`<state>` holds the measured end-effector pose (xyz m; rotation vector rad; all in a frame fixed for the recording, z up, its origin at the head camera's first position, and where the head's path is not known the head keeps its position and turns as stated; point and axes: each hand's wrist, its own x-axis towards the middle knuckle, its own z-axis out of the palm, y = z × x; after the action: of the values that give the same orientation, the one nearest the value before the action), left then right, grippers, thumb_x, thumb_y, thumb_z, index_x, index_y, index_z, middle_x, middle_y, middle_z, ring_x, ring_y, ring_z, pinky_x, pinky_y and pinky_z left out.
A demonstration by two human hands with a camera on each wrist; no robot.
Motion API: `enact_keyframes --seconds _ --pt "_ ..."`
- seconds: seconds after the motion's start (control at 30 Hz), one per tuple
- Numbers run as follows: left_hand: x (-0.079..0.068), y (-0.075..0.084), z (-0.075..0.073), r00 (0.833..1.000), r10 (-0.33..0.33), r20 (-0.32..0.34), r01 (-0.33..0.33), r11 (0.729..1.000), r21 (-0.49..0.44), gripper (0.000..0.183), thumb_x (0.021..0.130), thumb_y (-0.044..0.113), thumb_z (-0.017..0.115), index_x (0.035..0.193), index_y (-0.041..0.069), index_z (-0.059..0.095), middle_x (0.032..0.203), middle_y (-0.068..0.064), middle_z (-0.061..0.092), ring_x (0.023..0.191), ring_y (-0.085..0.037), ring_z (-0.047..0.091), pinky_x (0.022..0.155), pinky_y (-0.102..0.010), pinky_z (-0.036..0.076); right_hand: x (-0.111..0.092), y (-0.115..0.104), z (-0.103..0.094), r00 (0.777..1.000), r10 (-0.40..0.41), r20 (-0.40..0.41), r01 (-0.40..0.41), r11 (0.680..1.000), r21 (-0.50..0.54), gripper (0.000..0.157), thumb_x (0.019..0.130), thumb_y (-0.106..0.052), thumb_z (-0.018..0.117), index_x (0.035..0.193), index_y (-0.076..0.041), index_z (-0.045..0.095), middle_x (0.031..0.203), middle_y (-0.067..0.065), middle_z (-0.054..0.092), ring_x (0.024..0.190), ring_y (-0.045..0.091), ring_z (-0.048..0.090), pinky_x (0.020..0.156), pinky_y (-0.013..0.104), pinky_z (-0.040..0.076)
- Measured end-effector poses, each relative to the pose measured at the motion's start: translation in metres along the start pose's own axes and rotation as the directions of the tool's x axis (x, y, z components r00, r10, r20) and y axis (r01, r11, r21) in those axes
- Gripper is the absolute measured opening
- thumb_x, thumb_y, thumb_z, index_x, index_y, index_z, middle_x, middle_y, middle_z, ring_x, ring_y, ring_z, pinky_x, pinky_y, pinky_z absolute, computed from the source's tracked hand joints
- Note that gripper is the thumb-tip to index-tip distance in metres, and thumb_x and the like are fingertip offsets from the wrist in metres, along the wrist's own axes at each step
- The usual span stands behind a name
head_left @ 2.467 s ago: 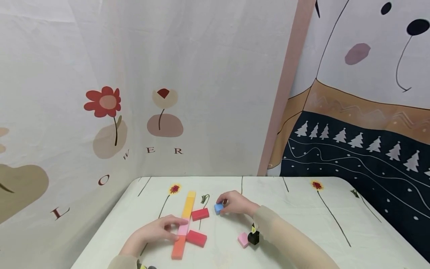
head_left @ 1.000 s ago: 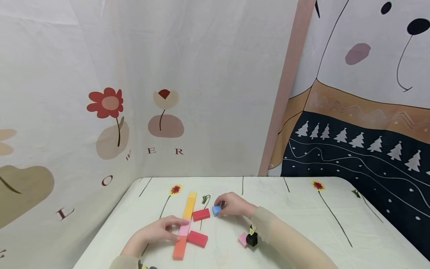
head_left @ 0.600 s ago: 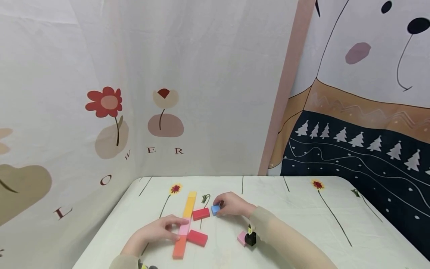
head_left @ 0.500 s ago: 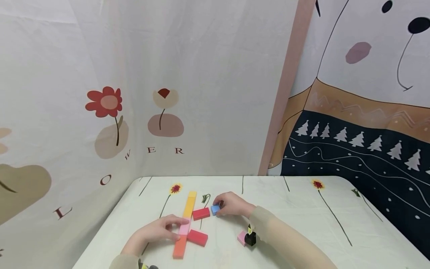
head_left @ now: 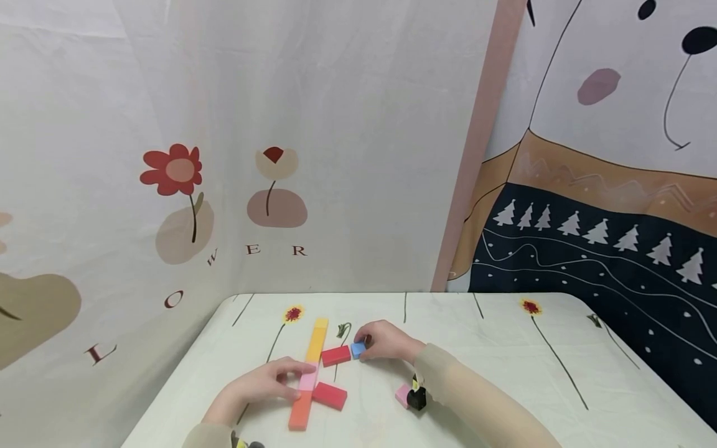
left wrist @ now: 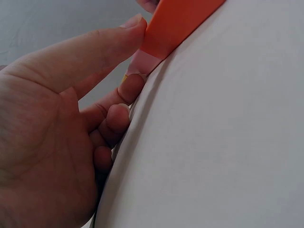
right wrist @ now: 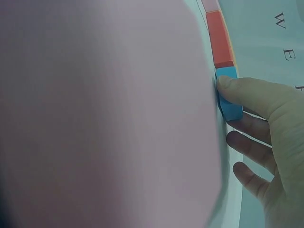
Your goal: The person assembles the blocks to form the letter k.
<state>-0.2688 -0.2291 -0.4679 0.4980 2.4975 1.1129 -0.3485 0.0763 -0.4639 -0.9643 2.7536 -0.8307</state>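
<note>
My right hand (head_left: pixel 388 340) pinches a small blue block (head_left: pixel 358 351) between thumb and fingers. The blue block's end meets the end of a red block (head_left: pixel 336 356); the right wrist view shows the two in line. My left hand (head_left: pixel 263 381) grips a pink block (head_left: pixel 307 379), its thumb close to the join with an orange block (head_left: pixel 299 415). In the left wrist view, the thumb lies against the orange block (left wrist: pixel 175 28). The pink and orange blocks form a straight row with a yellow block (head_left: pixel 316 345).
A second red block (head_left: pixel 330 396) slants off the row's right side. Beside the black wrist camera (head_left: pixel 417 397) lies another pink block (head_left: pixel 401 394), partly hidden. A flower-printed cloth covers the table (head_left: pixel 504 361), with a printed curtain (head_left: pixel 347 124) behind.
The right hand has slid the blue block left, closing the gap to the upper red block. My left hand keeps its place on the row.
</note>
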Motion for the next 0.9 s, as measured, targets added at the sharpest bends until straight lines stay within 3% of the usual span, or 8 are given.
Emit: enact_keyframes --seconds 0.9 --pt "-0.0007 0.0018 -0.0016 1.0 -0.004 0.021 0.005 1.0 -0.026 0.048 0.081 0.028 0.078 0.127 0.03 0.064 0.125 -0.001 0.055 0.104 -0.026 0.044 0.088 -0.05 0.039 0.0028 -0.0002 0.004 1.0 -0.025 -0.003 0.025 0.999 -0.031 0.032 0.076 -0.019 0.084 0.105 -0.016 0.071 0.088 -0.014 0.06 0.078 0.005 0.054 0.074 0.022 0.047"
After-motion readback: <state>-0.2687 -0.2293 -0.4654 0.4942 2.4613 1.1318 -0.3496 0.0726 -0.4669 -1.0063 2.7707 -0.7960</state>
